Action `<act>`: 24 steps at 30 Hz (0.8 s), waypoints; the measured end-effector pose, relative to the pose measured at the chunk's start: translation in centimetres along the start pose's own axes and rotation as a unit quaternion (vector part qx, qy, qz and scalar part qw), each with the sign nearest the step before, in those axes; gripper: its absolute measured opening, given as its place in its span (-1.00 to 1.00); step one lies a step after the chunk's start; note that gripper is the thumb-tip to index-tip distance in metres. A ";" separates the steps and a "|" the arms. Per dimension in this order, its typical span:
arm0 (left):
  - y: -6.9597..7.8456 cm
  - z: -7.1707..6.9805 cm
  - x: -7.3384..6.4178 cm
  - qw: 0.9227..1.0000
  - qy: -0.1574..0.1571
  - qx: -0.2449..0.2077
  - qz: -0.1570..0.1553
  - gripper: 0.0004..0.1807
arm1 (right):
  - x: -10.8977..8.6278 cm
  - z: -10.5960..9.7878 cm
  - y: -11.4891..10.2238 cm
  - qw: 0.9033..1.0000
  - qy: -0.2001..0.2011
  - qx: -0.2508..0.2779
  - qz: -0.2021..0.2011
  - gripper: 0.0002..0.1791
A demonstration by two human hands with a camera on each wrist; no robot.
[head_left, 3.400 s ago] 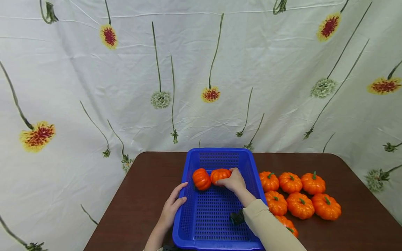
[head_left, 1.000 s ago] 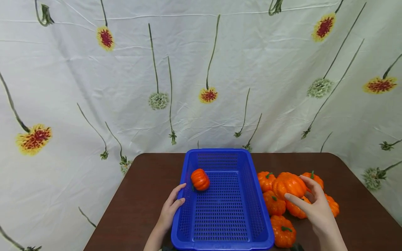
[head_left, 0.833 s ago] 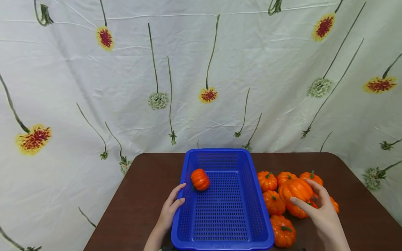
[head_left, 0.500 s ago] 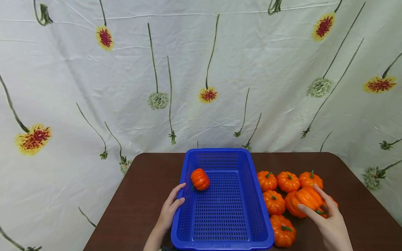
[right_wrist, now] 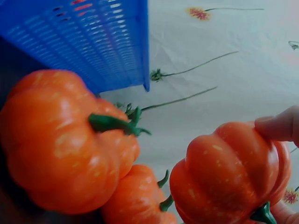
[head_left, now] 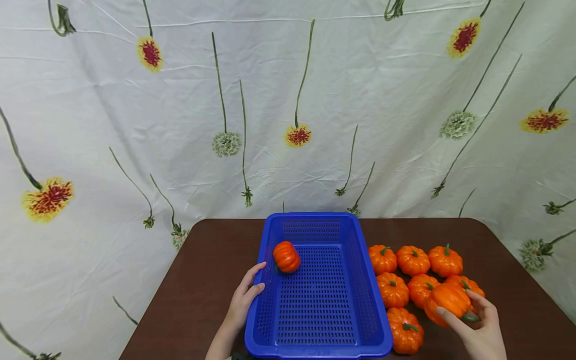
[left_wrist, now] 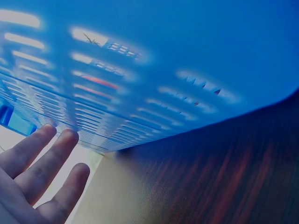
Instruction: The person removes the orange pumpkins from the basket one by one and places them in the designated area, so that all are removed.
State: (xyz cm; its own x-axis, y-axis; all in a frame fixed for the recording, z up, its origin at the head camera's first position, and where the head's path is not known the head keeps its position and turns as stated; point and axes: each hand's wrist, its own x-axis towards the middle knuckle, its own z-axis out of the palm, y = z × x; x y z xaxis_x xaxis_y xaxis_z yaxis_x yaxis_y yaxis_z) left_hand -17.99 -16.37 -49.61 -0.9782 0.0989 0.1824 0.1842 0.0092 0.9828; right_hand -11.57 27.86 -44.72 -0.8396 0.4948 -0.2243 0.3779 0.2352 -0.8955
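Note:
A blue perforated plastic basket [head_left: 315, 215] stands on the table with one orange toy pumpkin [head_left: 286, 257] lying on its side near the left wall. My left hand [head_left: 243, 295] rests its thumb and index finger on the basket's left rim. In the left wrist view, the other fingers [left_wrist: 60, 149] are fairly straight beside the outer wall. Between thumb and fingers, my right hand [head_left: 483, 320] grips another pumpkin [head_left: 450, 300], tilted, with its green stem towards the palm. Its side fills the right of the right wrist view, where a fingertip [right_wrist: 275, 126] presses it.
Several orange pumpkins with green stems sit close together right of the basket; the nearest pumpkin [head_left: 405, 331] is by its front right corner. The brown table [head_left: 216, 250] ends at a white flowered cloth [head_left: 180, 125] hanging behind.
The right hand has carried the gripped pumpkin out of the basket to the right, then nearer to me over the table's pumpkins. The left hand stays on the rim.

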 end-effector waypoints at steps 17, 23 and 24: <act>0.0 0.0 0.0 1.000 0.000 0.007 -0.004 -0.52 | 0.2 0.9 2.8 0.998 0.035 -0.013 0.043 0.14; 0.0 0.0 0.0 1.000 0.002 0.005 -0.002 -0.52 | 0.4 1.7 3.9 0.997 0.059 -0.004 0.046 0.07; 0.0 0.0 0.0 1.000 0.003 0.005 -0.002 -0.52 | 0.4 1.8 4.1 0.997 0.067 0.000 0.043 -0.01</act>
State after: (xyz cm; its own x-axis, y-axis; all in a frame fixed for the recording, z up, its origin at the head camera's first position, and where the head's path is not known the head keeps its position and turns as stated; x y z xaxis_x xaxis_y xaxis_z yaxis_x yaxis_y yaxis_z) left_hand -17.97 -16.36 -49.61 -0.9795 0.0931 0.1786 0.1811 0.0186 0.9833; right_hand -11.06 27.55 -49.19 -0.7446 0.6203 -0.2465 0.4463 0.1880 -0.8749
